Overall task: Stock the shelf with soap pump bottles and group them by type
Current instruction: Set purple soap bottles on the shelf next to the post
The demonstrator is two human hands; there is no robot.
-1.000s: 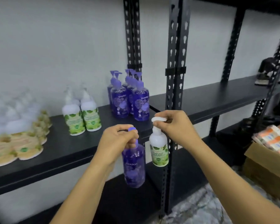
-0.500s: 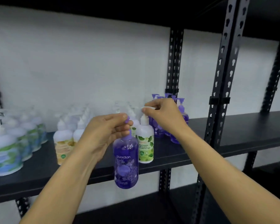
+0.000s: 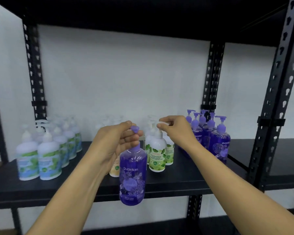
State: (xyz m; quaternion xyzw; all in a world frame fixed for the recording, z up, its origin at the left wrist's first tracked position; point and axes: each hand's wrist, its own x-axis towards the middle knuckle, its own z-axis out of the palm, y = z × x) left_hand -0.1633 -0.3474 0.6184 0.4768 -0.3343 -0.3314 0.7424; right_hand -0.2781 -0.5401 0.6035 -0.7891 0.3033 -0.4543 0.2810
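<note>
Since 0.5 s ago the green-label bottle [image 3: 157, 154] has come down onto the shelf [image 3: 176, 179] in front of the other green-label bottles [image 3: 169, 152], right hand [image 3: 176, 128] still pinching its white pump head; more of the blue-label group [image 3: 46, 150] now shows at left. Left hand [image 3: 116, 143] fingers grip the purple bottle [image 3: 133, 175] by its pump neck, hanging in front of the shelf edge, dark purple liquid w/ "guardian" on it. Purple group [image 3: 210, 138] stands at right, a cream-label bottle [image 3: 115, 170] partly hidden behind the left hand.
</note>
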